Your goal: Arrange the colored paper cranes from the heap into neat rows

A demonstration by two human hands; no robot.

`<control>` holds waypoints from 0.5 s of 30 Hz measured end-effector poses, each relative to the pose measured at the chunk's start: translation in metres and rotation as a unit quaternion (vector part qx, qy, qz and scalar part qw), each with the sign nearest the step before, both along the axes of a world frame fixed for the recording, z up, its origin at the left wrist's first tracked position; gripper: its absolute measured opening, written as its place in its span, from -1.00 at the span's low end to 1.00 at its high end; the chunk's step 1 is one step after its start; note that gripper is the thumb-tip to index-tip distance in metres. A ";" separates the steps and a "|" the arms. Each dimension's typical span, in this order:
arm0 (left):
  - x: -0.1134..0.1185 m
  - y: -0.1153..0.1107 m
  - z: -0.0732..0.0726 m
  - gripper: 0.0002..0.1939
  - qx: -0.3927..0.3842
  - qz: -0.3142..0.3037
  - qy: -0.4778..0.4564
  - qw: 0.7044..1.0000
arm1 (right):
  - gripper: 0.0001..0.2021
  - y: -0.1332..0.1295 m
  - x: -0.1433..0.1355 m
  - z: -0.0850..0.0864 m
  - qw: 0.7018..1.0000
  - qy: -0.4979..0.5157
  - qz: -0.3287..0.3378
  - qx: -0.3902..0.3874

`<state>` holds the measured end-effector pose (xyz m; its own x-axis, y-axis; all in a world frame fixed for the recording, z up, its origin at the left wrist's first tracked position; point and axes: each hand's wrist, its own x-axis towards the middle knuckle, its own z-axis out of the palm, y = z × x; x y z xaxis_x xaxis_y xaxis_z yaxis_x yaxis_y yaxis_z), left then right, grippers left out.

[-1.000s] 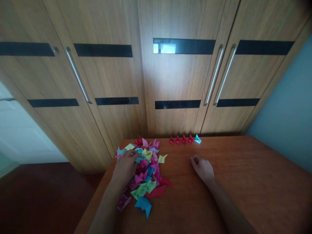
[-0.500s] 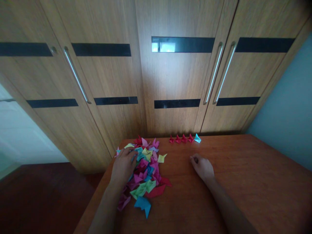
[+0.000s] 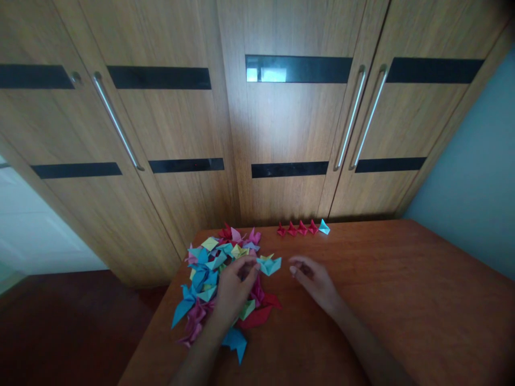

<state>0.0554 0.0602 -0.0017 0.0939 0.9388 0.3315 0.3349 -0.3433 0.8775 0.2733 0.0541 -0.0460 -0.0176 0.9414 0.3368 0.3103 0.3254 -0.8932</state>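
Between the thumb and fingers of my left hand [image 3: 236, 287] is a light blue origami boat [image 3: 270, 266], held up at the right side of a heap of folded paper pieces [image 3: 205, 276]. My right hand [image 3: 316, 281] is just right of the boat, thumb and fingers slightly apart, holding nothing and not touching the boat. The heap under and around my left hand mixes blue, pink, red, green and yellow folded pieces. At the table's back edge stands a row of several small red origami boats [image 3: 302, 228], with a light blue origami boat [image 3: 324, 227] at its right end.
The brown wooden table [image 3: 382, 300] reaches back to a wooden wardrobe [image 3: 281, 198] with metal handles. Near the front of the heap lies a blue folded piece [image 3: 236, 343], beside a red folded piece [image 3: 257, 317]. A pale wall [image 3: 475, 177] is at the right.
My left hand has moved right from the heap's far left, bringing the light blue boat with it. My right hand has moved left towards it and its fingers have opened.
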 end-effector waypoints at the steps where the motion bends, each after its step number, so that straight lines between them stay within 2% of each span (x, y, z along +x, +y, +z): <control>1: 0.004 -0.002 -0.001 -0.83 -0.004 -0.009 0.002 1.000 | -0.70 -0.002 -0.005 0.000 1.000 0.016 0.016 -0.007; 4: 0.009 -0.005 -0.006 -0.85 -0.021 -0.044 0.001 0.999 | -0.73 -0.005 -0.013 0.001 0.999 0.028 0.041 -0.009; 8: 0.011 -0.006 -0.013 -0.84 -0.045 -0.084 0.003 0.995 | -0.76 -0.006 -0.015 0.001 0.999 -0.009 0.050 -0.002; 15: 0.012 -0.006 -0.015 -0.86 -0.027 -0.096 0.048 0.994 | -0.74 -0.008 -0.014 0.007 0.997 -0.044 0.057 -0.001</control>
